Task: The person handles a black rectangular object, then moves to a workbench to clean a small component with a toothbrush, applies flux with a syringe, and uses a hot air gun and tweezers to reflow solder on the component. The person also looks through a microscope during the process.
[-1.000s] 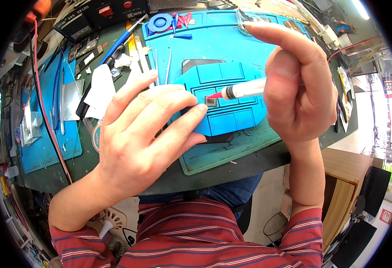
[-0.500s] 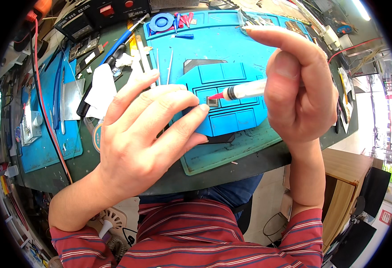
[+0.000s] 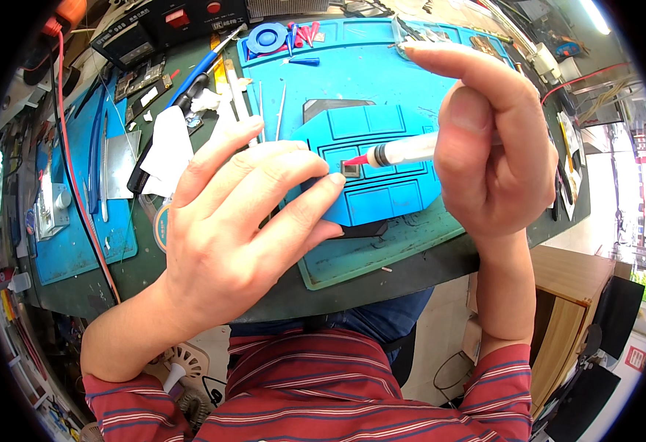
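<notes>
My left hand (image 3: 242, 221) grips the left side of a blue silicone holder (image 3: 382, 202), with fingertips at its edge and some fingers apart. The holder has rectangular compartments and lies over a dark plate (image 3: 335, 106) on a teal mat (image 3: 337, 59). A small square chip (image 3: 351, 171) sits in a middle-left compartment. My right hand (image 3: 488, 162) is closed round a clear syringe (image 3: 407, 149), index finger arched high at its back. The syringe's pink tip (image 3: 357, 160) is at the chip; whether it touches is too small to tell.
Blue and pink nozzles (image 3: 304, 62) lie beside a blue ring (image 3: 267, 37). Tools (image 3: 198, 66), white paper (image 3: 167, 155) and circuit boards (image 3: 139, 76) crowd the left. A black powered unit (image 3: 153, 29) stands behind; a cable (image 3: 80, 206) crosses the left mat (image 3: 65, 258). A wooden cabinet (image 3: 569, 269) stands lower right.
My hands and the blue holder have shifted very slightly to the right. The syringe's tip stays over the chip, and both grips look the same.
</notes>
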Action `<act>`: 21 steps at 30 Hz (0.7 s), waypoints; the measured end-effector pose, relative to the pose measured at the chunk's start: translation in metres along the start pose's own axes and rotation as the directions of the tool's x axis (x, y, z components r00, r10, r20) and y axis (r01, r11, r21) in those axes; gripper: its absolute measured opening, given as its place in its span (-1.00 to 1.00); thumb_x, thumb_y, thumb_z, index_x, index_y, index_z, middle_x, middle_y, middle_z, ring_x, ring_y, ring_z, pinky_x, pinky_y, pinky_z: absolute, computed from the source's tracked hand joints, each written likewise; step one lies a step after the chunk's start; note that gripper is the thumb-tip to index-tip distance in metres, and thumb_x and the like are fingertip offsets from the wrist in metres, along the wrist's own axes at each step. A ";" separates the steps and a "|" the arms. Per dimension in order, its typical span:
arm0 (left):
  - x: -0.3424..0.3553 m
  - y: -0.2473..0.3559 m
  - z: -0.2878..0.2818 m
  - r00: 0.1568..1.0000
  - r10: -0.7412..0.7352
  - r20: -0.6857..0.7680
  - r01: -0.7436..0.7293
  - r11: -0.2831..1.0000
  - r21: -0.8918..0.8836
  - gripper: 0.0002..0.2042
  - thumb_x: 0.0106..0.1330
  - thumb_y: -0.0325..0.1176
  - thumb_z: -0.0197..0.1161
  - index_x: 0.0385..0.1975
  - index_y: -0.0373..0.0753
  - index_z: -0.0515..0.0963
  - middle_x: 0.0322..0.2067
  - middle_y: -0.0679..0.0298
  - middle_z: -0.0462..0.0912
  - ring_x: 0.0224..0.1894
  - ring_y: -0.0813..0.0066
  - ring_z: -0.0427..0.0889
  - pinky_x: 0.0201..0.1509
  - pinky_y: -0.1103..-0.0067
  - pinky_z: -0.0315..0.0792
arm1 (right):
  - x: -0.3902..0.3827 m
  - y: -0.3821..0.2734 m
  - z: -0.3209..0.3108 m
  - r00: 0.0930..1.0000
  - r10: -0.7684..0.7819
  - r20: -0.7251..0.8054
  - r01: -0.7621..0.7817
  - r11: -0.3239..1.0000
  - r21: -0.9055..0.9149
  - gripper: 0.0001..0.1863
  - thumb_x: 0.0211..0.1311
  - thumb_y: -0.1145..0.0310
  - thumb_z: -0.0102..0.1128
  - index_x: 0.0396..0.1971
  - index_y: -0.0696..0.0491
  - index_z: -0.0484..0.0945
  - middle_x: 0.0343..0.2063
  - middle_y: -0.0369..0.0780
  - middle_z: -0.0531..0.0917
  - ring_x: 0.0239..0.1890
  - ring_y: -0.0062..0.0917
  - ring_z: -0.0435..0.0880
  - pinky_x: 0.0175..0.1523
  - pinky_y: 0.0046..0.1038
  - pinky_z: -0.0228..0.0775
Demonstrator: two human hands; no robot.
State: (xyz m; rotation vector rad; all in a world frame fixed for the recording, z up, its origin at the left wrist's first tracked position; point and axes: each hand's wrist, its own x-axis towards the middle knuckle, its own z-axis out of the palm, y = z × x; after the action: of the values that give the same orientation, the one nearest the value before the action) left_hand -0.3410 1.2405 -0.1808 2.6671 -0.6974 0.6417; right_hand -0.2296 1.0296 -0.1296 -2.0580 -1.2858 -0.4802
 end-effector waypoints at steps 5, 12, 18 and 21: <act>0.001 0.000 0.000 1.000 0.003 0.001 -0.003 1.000 0.002 -0.61 0.08 -0.24 0.51 -0.08 -0.21 0.74 -0.10 0.25 0.72 0.01 0.28 0.71 0.36 0.21 0.38 | -0.019 0.023 0.015 0.975 -0.149 -0.167 0.138 0.988 -0.075 -0.70 0.52 0.50 0.04 0.08 0.26 0.66 -0.33 -0.35 0.64 -0.46 -0.84 0.40 -0.32 -0.73 0.29; 0.001 0.000 0.000 1.000 0.006 -0.001 -0.006 1.000 -0.008 -0.62 0.09 -0.24 0.51 -0.07 -0.22 0.74 -0.10 0.26 0.72 0.01 0.28 0.71 0.36 0.21 0.38 | -0.036 0.031 0.033 0.952 -0.041 -0.305 0.039 0.999 -0.012 -0.71 0.52 0.52 0.02 0.07 0.26 0.65 -0.23 -0.29 0.70 -0.44 -0.84 0.42 -0.29 -0.72 0.32; 0.000 0.000 0.000 1.000 0.006 -0.004 -0.006 1.000 -0.003 -0.62 0.10 -0.24 0.51 -0.08 -0.22 0.74 -0.10 0.26 0.72 0.00 0.28 0.71 0.36 0.22 0.38 | -0.013 0.014 0.015 0.973 -0.168 -0.160 0.170 0.985 -0.001 -0.70 0.52 0.52 0.02 0.08 0.27 0.65 -0.30 -0.33 0.68 -0.47 -0.85 0.40 -0.33 -0.74 0.28; 0.001 0.000 0.000 1.000 0.008 -0.009 -0.008 1.000 -0.007 -0.62 0.10 -0.24 0.51 -0.08 -0.22 0.73 -0.10 0.26 0.72 0.00 0.28 0.72 0.36 0.22 0.38 | -0.026 0.022 0.015 0.983 -0.022 -0.182 0.030 0.999 0.042 -0.70 0.51 0.52 0.03 0.08 0.27 0.65 -0.34 -0.35 0.66 -0.48 -0.86 0.38 -0.34 -0.74 0.26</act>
State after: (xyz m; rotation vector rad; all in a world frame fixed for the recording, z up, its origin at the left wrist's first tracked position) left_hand -0.3403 1.2398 -0.1806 2.6551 -0.7063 0.6517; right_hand -0.2220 1.0162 -0.1631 -1.9142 -1.2052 -0.6304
